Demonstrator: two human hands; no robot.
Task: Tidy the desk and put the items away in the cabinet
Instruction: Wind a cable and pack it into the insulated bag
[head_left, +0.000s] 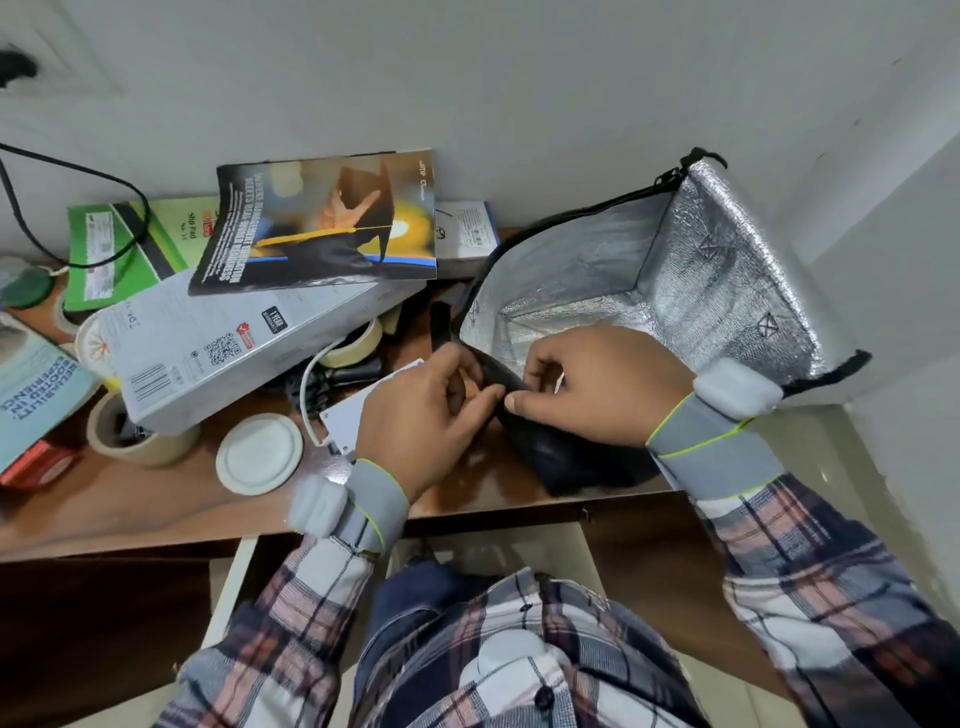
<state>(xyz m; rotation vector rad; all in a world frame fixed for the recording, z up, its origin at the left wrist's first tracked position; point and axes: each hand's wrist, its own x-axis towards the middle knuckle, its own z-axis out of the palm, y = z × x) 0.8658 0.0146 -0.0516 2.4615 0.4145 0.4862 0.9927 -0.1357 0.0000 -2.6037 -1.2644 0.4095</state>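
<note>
An open insulated bag, black outside and lined with crinkled silver foil, lies on the right side of the brown tabletop, its far side propped against the white wall in the corner. Both hands work at its near black rim. The left hand has its fingers curled, with the thumb pinching the rim from the left. The right hand grips the same edge from the right, fingers bent over into the lining and thumb pressed on the outside. The two thumbs almost meet. Each wrist wears a grey wristband with a pale block on it, above plaid sleeves. Left of the bag the tabletop is crowded. A long white box lies at a slant, with a glossy magazine resting on its far end. A green slip pad lies behind them with a black cable looping over it, and a small white carton stands against the wall. A roll of masking tape sits under the box's near corner, with a round white lid just beside it. A second tape roll lies near the left hand.
</note>
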